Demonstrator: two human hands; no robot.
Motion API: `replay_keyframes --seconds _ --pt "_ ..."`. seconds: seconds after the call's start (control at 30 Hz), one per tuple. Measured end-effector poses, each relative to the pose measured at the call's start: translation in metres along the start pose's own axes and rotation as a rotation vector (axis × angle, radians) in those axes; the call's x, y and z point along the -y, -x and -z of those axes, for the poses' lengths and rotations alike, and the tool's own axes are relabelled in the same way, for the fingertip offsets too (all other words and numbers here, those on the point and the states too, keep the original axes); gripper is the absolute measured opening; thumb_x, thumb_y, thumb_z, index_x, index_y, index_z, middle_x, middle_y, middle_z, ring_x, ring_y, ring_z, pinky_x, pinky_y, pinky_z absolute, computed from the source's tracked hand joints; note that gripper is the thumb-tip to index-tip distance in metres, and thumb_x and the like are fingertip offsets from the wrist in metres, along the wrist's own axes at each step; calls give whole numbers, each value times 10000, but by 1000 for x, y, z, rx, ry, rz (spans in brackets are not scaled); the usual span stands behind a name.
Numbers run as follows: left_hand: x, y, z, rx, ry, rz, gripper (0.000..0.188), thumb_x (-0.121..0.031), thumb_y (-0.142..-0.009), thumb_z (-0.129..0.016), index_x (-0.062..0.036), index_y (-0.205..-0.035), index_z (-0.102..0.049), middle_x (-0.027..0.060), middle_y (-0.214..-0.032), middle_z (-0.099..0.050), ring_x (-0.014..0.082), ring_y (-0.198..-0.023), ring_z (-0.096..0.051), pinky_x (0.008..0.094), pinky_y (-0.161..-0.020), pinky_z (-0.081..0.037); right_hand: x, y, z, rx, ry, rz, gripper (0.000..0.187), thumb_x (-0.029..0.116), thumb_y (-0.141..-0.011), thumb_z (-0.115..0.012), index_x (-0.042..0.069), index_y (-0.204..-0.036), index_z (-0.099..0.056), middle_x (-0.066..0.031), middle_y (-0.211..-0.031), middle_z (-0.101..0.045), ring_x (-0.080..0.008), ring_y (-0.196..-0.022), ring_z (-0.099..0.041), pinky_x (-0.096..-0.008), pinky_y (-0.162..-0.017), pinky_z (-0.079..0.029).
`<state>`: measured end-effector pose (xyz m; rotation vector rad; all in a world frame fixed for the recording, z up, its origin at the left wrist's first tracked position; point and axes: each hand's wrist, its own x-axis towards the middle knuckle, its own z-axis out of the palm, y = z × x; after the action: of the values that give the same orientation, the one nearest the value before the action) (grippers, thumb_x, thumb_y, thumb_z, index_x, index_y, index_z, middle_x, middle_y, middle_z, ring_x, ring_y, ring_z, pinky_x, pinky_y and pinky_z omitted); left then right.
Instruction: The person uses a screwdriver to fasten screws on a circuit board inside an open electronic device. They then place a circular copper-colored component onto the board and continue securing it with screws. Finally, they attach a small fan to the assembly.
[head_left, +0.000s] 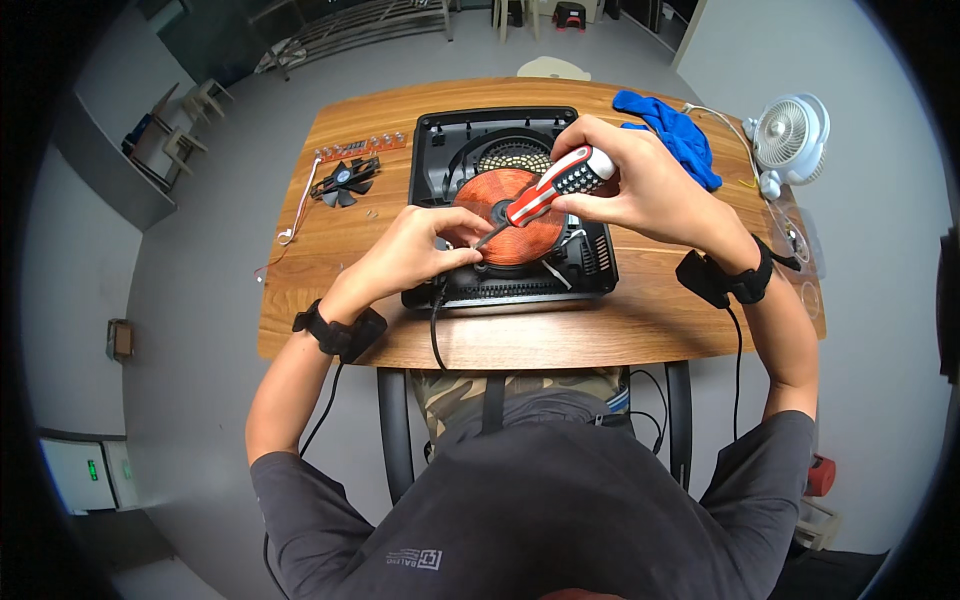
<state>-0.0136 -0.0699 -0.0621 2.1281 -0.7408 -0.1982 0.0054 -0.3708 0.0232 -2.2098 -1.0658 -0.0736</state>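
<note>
A black induction cooker housing lies opened on the wooden table in front of me, its round copper coil showing. My right hand is closed round the handle of a red, white and black screwdriver. The shaft slants down to the left across the coil, toward its lower left edge. There my left hand has thumb and fingers pinched near the screwdriver's tip. Whatever sits between those fingertips is too small or hidden to make out. A black cord runs from the housing over the table's front edge.
On the wooden table, a black fan and an orange circuit strip with wires lie to the left. At the right are a blue cloth and a small white fan. Black bands with cables circle both my wrists.
</note>
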Motion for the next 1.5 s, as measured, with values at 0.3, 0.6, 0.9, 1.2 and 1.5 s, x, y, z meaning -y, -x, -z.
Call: replay_keyframes --seconds 0.3,0.6,0.9,1.2,1.5 --pt "25 4 -2 46 -332 -161 661 -150 -818 -842 -69 -1425 -595 162 -1543 -502 343 -1455 -456 446 -1192 -396 7 -7 11 73 108 73 361 169 -861 -818 21 -1121 -616 -97 -929 -678 -204 -783 -672 -309 -671 -546" --pt "20 3 -15 51 -386 -94 623 -231 -797 -867 -44 -1346 -639 158 -1524 -514 377 -1352 -547 457 -1124 -472 17 -23 1 163 64 168 336 162 -862 -777 -3 -1089 -592 -180 -875 -678 -339 -799 -683 -399 -696 -544" --pt "21 4 -19 10 -394 -106 560 -220 -801 -849 -25 -1298 -678 168 -1465 -568 366 -1277 -618 450 -1068 -523 17 -35 -7 197 97 184 343 171 -852 -770 -21 -1074 -592 -212 -883 -689 -377 -844 -696 -426 -734 -551" --pt "27 6 -20 -3 -361 -125 545 -182 -815 -824 -18 -1310 -669 181 -1488 -553 368 -1328 -583 448 -1115 -501 10 -40 -11 212 126 226 355 196 -869 -781 2 -1105 -601 -163 -940 -684 -312 -830 -684 -377 -690 -546" --pt "25 7 -20 2 -366 -84 558 -181 -806 -839 -20 -1316 -677 178 -1498 -557 368 -1335 -580 449 -1116 -499 17 -43 -7 252 123 175 355 192 -868 -776 -5 -1093 -583 -200 -913 -671 -366 -862 -672 -414 -732 -537"
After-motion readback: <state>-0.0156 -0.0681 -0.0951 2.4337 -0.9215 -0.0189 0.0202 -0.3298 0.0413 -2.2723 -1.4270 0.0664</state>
